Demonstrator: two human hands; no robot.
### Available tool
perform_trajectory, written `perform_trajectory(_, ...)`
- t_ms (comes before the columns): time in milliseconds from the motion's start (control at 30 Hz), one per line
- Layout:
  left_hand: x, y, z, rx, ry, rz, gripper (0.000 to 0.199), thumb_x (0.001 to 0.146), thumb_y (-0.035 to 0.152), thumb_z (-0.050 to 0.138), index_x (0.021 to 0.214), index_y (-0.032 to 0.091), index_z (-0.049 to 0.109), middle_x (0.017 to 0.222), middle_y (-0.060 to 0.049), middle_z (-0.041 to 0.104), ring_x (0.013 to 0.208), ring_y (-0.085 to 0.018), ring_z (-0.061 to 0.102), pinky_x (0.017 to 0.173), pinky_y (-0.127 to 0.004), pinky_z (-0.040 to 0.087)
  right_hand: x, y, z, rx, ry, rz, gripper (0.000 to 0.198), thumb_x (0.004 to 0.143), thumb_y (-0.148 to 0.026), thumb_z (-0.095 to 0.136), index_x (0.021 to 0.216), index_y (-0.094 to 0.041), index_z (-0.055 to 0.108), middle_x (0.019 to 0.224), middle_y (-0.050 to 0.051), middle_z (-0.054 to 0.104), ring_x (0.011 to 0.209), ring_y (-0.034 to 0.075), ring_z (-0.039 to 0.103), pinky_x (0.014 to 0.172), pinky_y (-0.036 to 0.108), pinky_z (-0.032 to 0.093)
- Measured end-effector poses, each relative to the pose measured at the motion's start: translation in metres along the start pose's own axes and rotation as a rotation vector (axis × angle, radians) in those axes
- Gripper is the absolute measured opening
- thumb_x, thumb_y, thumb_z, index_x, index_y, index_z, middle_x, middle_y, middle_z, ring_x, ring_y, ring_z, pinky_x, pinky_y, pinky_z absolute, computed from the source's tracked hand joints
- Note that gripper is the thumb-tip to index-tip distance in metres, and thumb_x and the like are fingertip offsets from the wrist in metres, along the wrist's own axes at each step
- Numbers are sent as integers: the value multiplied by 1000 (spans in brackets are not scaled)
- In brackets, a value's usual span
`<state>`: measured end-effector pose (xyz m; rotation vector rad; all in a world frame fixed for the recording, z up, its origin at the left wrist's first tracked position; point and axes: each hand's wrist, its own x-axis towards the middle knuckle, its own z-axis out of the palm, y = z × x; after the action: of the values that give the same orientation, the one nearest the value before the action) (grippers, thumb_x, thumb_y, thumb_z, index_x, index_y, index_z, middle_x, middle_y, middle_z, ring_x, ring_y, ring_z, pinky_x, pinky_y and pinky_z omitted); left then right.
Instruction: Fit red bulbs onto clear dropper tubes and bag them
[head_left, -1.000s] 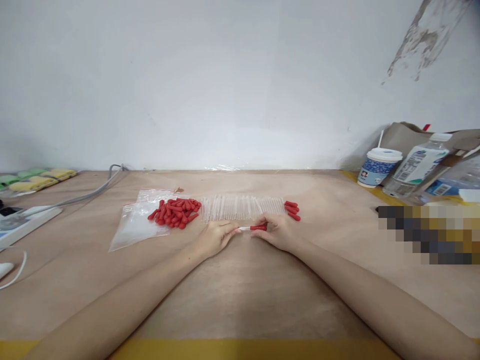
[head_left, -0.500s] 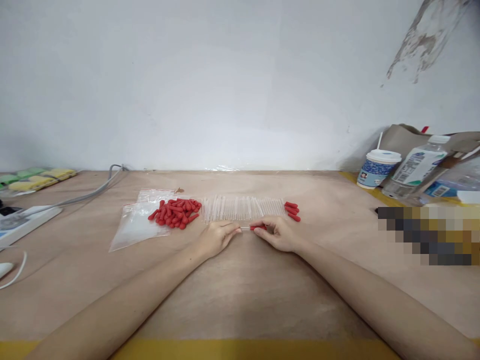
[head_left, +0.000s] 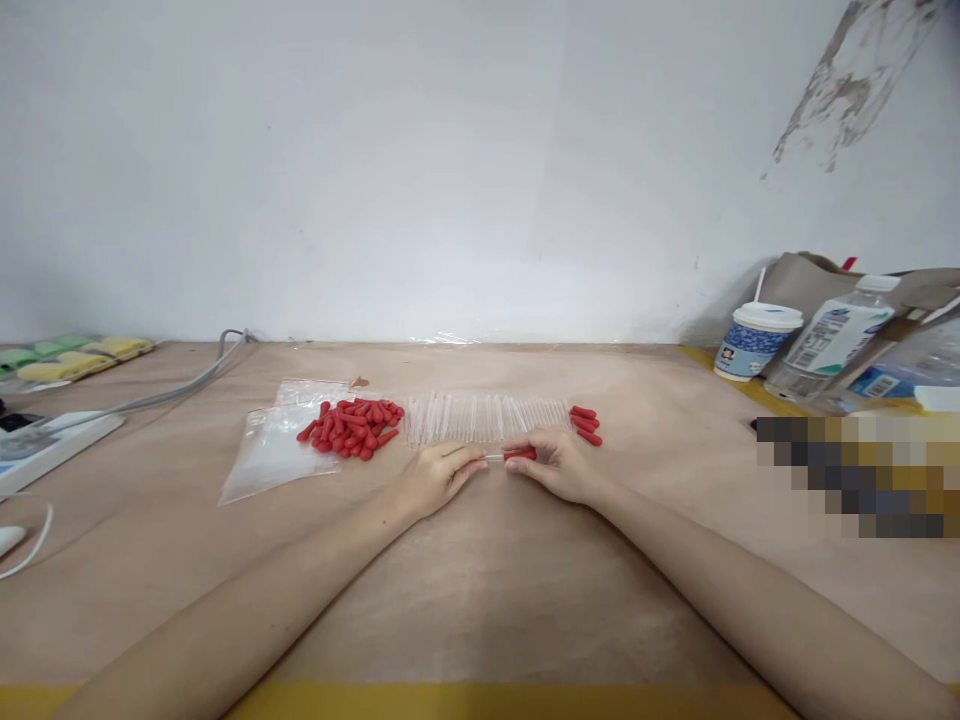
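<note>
My left hand (head_left: 441, 474) pinches a thin clear dropper tube (head_left: 494, 457), and its free end points right. Facing it, my right hand (head_left: 562, 468) grips a red rubber bulb (head_left: 519, 454) between thumb and fingers. Tube and bulb meet end to end; how far one sits inside the other I cannot tell. Just beyond my hands lies a row of clear dropper tubes (head_left: 472, 416). To its left is a heap of red rubber bulbs (head_left: 349, 428), partly on clear plastic bags (head_left: 259, 455). Several more red bulbs (head_left: 586, 424) lie at the row's right end.
At the right stand a blue paper cup (head_left: 756, 342) with a straw and a plastic bottle (head_left: 836, 340), in front of a grey-brown bag (head_left: 799, 275). A power strip (head_left: 71, 440) with a grey cable (head_left: 176, 390) and yellow-green packs (head_left: 75, 358) are at the left.
Both hands stay nearly in place, shifting very slightly right with the tube and bulb. The heap and the row look unchanged.
</note>
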<state>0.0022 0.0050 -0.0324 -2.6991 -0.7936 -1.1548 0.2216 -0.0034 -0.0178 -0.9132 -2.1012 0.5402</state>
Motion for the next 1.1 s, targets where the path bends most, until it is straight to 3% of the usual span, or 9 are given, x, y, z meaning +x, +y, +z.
perform_trajectory(200,0,1,-1,1,-14,20,15,85,23,52,94,16,62,84,-5,68,75,-14,63,69,-25,50,0,-3,3,-30,-29,11,17,81,-27,53,90,-25,68,83,1,68,78,15,61,76,31,46)
perform_trajectory(367,-2,-2,-1,-27,28,-32,15,84,22,54,94,16,62,82,-4,68,70,-13,62,66,-23,50,-3,-1,-5,88,13,118,30,73,-28,63,102,-21,60,96,4,66,89,18,60,81,34,46)
perform_trajectory(567,4,-2,-2,39,13,-35,18,82,31,56,93,18,63,80,-3,68,75,-16,60,72,-30,47,3,3,7,346,98,222,20,72,-36,62,82,-18,59,82,4,65,80,16,60,77,32,46)
perform_trajectory(667,7,1,-7,120,1,-100,37,76,42,61,104,18,61,95,-6,66,92,-23,55,81,-38,43,14,8,-4,491,210,258,31,71,-41,61,94,-20,56,82,3,64,79,16,60,76,32,46)
perform_trajectory(733,9,3,-9,149,-22,-154,43,75,45,60,109,19,58,104,-8,62,98,-25,52,84,-41,40,22,18,-28,507,367,273,41,70,-43,62,103,-22,51,82,1,62,79,15,60,75,31,46)
perform_trajectory(833,9,4,-10,141,-62,-194,36,80,39,55,110,20,57,103,-8,60,97,-23,51,84,-40,40,30,46,-77,386,536,310,45,66,-42,65,102,-21,48,79,0,61,72,14,59,69,29,45)
perform_trajectory(933,9,3,-9,129,-72,-200,30,81,34,53,107,19,58,101,-8,59,95,-23,51,84,-39,40,26,85,-114,36,547,494,28,69,-36,60,89,-17,54,63,0,58,60,13,55,57,25,41)
perform_trajectory(1000,8,3,-7,121,-76,-204,28,81,32,53,106,19,58,100,-7,59,95,-23,50,84,-39,40,19,109,-121,-189,484,649,23,71,-32,57,88,-17,57,60,0,57,54,12,52,51,23,38)
perform_trajectory(1100,8,2,-7,104,-78,-213,28,81,31,53,105,19,58,99,-7,59,94,-23,50,84,-39,41,10,132,-109,-254,417,671,22,68,-31,59,85,-17,60,57,-1,57,52,12,52,51,23,36)
